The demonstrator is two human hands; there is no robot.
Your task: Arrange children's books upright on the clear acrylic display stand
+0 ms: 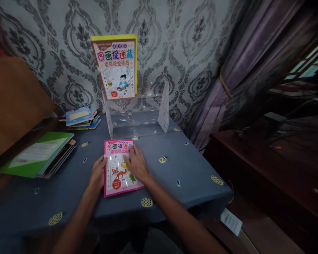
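A pink picture book with a fox on its cover lies on the table's blue cloth. My left hand grips its left edge, thumb at the cover's rim and the other fingers mostly hidden. Across the right part of the cover rests my right hand, its thumb and fingers apart and lying on the surface. Beyond the book stands a clear acrylic rack. A brown-bordered picture book stands upright in its upper left part, with a yellow edge showing behind it.
A stack of books lies at the back left, and a green-covered pile sits nearer. A brown board leans at far left. Purple curtain and dark red furniture are on the right. Patterned wallpaper backs the table.
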